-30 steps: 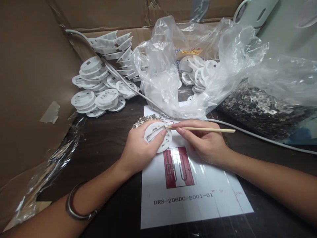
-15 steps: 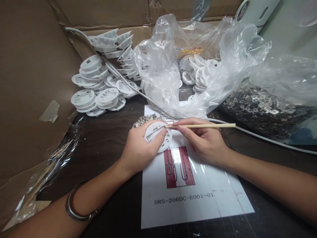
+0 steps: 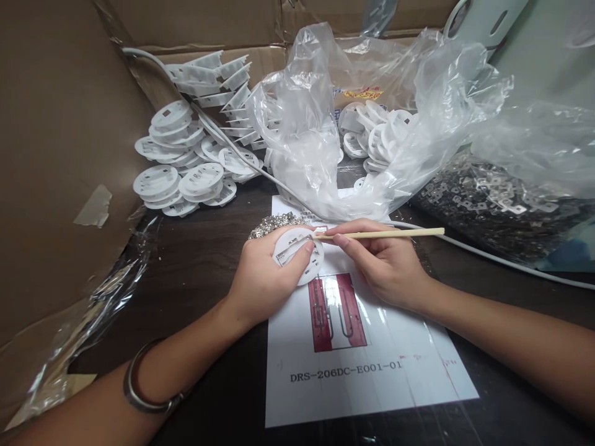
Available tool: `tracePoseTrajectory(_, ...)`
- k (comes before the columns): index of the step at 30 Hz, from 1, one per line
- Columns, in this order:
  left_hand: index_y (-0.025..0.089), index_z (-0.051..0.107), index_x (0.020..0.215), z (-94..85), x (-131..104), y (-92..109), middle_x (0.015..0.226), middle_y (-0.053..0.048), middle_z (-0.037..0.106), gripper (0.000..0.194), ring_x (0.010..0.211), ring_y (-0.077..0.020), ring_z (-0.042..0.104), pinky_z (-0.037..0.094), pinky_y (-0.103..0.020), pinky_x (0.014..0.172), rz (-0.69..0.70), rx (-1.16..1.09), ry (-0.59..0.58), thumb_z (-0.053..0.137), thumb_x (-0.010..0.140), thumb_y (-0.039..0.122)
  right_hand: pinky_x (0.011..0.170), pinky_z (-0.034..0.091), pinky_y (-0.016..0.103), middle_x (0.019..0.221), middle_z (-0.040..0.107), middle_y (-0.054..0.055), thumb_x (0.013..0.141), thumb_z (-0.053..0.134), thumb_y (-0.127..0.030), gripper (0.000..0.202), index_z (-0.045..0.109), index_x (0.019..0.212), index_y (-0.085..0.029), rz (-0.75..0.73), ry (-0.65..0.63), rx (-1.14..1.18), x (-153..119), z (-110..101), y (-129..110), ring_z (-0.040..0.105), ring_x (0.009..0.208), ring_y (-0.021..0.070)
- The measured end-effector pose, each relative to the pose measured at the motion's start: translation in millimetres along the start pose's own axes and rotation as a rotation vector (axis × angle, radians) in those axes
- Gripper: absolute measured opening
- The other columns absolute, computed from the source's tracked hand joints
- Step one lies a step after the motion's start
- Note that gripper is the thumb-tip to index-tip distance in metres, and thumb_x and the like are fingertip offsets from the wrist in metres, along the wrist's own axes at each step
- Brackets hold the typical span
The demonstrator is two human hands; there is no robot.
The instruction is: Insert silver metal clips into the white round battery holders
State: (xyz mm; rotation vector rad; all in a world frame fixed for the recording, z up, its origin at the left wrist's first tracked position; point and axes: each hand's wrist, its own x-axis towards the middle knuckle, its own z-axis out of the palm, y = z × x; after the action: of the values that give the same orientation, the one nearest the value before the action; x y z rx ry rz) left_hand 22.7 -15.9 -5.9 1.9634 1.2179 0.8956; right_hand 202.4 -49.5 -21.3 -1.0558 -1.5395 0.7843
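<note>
My left hand is closed around a round white plastic plate with slots in it, its thumb lying across the face. Between thumb and fingers my right hand pinches a thin wooden stick that looks like a chopstick. The stick's tip meets the plate near its upper right edge; whether it sits in a slot is too small to tell. Just behind my left hand is a small heap of metal pieces. Under both hands lies a printed sheet with a red and white picture.
Stacks of similar white plates stand at the back left. A clear plastic bag with more plates is in the middle back. At right sits a bag of metal pieces. A grey cable crosses the table. Cardboard walls the left.
Almost nothing has moved. The view has shifted very slightly; both hands keep the same hold, with the stick's tip still at the plate.
</note>
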Motion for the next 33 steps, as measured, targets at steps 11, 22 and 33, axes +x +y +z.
tracePoseTrajectory(11, 0.02, 0.071, 0.095, -1.1, 0.0, -1.2, 0.095, -0.002, 0.075, 0.017, 0.089, -0.0192, 0.068, 0.055, -0.026, 0.078, 0.003, 0.015, -0.037, 0.06, 0.084, 0.027, 0.071, 0.057, 0.024, 0.095, 0.072, 0.003, 0.091, 0.057, -0.02, 0.015, 0.07, 0.098, -0.019, -0.01, -0.029, -0.139, -0.6, -0.1, 1.4, 0.068, 0.086, 0.014)
tracePoseTrajectory(22, 0.019, 0.071, 0.096, -1.8, 1.7, -0.6, 0.096, -0.001, 0.074, 0.018, 0.091, -0.0183, 0.068, 0.054, -0.025, 0.076, -0.007, -0.009, -0.078, 0.059, 0.084, 0.025, 0.076, 0.057, 0.025, 0.094, 0.073, 0.003, 0.091, 0.055, -0.018, 0.015, 0.069, 0.098, -0.019, -0.07, -0.041, -0.262, -0.1, 0.8, -0.3, 0.069, 0.086, 0.014)
tracePoseTrajectory(33, 0.019, 0.071, 0.097, -0.8, 3.4, -1.6, 0.095, -0.003, 0.074, 0.019, 0.087, -0.0184, 0.068, 0.053, -0.026, 0.073, 0.033, 0.053, -0.094, 0.058, 0.084, 0.024, 0.082, 0.058, 0.026, 0.098, 0.074, 0.002, 0.092, 0.053, -0.016, 0.018, 0.068, 0.102, -0.016, -0.169, -0.025, -0.334, -2.5, 4.8, 0.4, 0.07, 0.089, 0.0137)
